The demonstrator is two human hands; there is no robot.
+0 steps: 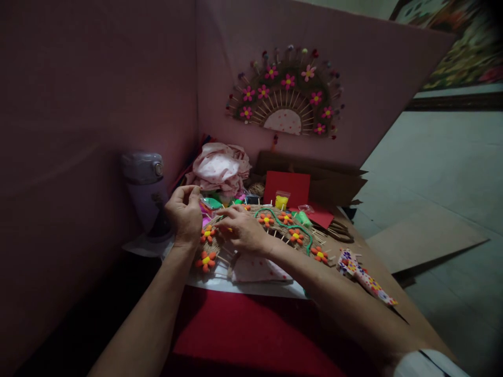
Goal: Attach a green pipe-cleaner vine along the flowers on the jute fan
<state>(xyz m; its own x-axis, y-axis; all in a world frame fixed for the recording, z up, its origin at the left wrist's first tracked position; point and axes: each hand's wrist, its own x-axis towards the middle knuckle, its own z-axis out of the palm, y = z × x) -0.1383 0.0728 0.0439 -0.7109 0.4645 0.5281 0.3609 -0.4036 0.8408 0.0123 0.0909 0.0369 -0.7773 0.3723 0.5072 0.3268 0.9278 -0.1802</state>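
A half-round fan (236, 262) wound with brown twine on thin sticks lies on the table, bearing several orange clay flowers (266, 220) with yellow centres. A thin wavy green strip (288, 226) runs over its right half. Above the fan's upper left edge is my left hand (184, 217), raised, thumb and forefinger pinched together; what they hold is too small to make out. My right hand (241, 229) reaches over the fan's left part, covering some of it. Its fingers are bent and close together, with the fingertips' contents hidden.
A lilac bottle (145, 193) stands at the left. Behind the fan are crumpled dotted cloth (222, 167), red card (288, 186) and a yellow clay packet (282, 200). Flowered scissors-like piece (365, 277) lies right. A finished-looking fan (288, 81) hangs on the pink board.
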